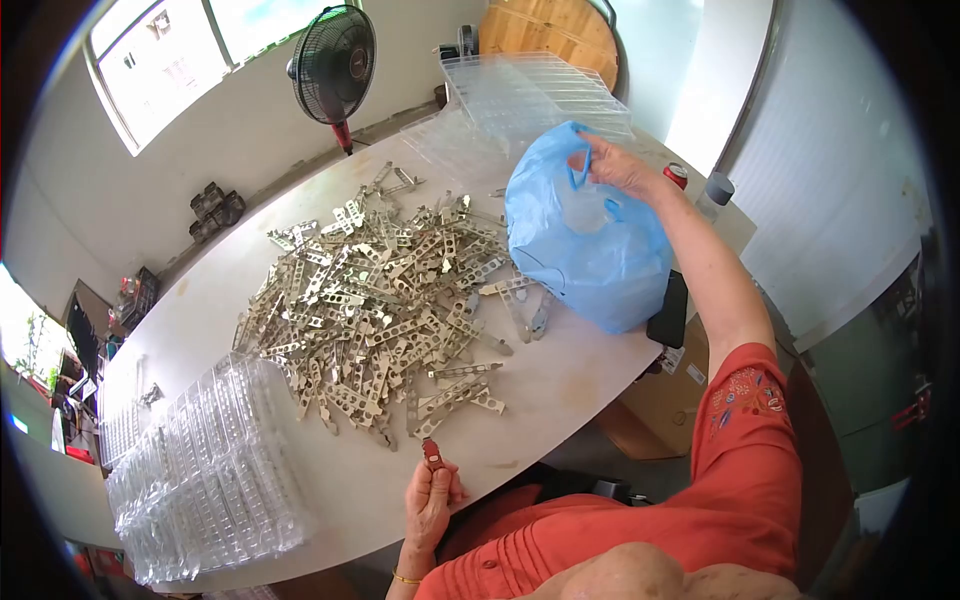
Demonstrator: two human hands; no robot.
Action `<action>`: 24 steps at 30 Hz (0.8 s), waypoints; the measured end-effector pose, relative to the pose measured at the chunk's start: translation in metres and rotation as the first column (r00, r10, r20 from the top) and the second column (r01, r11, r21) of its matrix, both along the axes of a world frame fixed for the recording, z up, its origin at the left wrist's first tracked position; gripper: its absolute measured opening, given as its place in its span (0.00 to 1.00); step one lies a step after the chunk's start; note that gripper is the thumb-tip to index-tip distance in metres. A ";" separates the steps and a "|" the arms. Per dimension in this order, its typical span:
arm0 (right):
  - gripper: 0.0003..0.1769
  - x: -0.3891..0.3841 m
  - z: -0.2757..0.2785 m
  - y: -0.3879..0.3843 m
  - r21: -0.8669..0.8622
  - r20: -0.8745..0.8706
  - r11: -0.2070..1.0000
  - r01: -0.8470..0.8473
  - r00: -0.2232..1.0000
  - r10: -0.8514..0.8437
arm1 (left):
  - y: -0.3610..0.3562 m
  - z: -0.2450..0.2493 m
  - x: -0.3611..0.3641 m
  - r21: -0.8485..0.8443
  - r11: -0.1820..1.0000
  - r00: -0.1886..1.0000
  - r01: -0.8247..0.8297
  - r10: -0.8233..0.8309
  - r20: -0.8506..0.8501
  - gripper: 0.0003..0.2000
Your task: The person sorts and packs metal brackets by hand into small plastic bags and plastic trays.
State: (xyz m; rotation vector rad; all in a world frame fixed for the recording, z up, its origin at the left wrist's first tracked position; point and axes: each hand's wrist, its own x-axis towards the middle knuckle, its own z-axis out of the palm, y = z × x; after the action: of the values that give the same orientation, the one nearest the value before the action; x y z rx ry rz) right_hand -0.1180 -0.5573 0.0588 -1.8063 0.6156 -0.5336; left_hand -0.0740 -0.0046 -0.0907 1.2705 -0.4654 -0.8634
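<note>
Stacked clear trays (210,470) lie on the table (560,385), just beside heaped metal pieces (370,310). At the heap's near edge, the left hand (432,497) closes its fingers around 1 red piece (432,455); rightward, the right hand (622,168) has curled fingers gripping the blue bag's (590,245) top

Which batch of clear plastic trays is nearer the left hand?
The near-left batch, beside the metal pieces, is nearer the left hand; the other batch lies at the far end of the table, beyond the blue bag.

Right hand (618,167) outstretched, left hand (431,500) close in, both in closed grip.
</note>
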 end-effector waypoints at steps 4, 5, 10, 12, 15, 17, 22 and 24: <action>0.22 0.005 0.003 -0.020 -0.330 -0.174 0.944 -0.006 0.983 -0.055 | 0.001 -0.002 0.000 -0.005 1.000 1.000 -0.002 0.002 0.011 0.08; 0.22 0.003 0.004 -0.020 -0.300 -0.228 0.953 0.032 0.968 -0.104 | 0.001 -0.002 0.000 -0.009 1.000 1.000 -0.001 0.001 0.011 0.09; 0.16 0.007 -0.001 -0.002 -0.079 -0.271 0.996 -0.048 0.962 0.025 | 0.000 0.000 0.000 -0.011 1.000 1.000 0.001 -0.001 0.010 0.09; 0.14 0.012 -0.018 -0.004 0.135 -0.073 0.982 -0.131 0.987 0.141 | 0.000 -0.001 0.000 -0.013 1.000 1.000 0.000 0.000 0.010 0.09; 0.18 0.013 -0.007 -0.001 -0.430 -0.335 0.892 -0.138 0.942 -0.015 | 0.000 0.000 0.000 -0.006 1.000 1.000 -0.001 0.001 0.027 0.09; 0.17 0.016 -0.009 -0.003 -0.605 -0.450 0.782 -0.148 0.874 -0.183 | 0.000 0.000 0.000 -0.009 1.000 1.000 0.000 0.000 0.027 0.09; 0.15 0.018 -0.052 -0.031 -0.841 -0.459 0.481 -0.247 0.796 -0.394 | 0.000 -0.001 0.000 0.001 1.000 1.000 0.004 -0.004 0.022 0.09; 0.14 0.021 -0.062 -0.041 -0.835 -0.423 0.484 -0.262 0.868 -0.260 | 0.000 -0.003 0.000 0.001 1.000 0.999 -0.001 0.001 0.034 0.09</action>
State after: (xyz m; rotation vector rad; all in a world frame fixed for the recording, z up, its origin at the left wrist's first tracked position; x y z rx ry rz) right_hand -0.0965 -0.5980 -0.0031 -3.0326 0.7536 -0.3818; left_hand -0.0737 -0.0042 -0.0932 1.2876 -0.4915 -0.8417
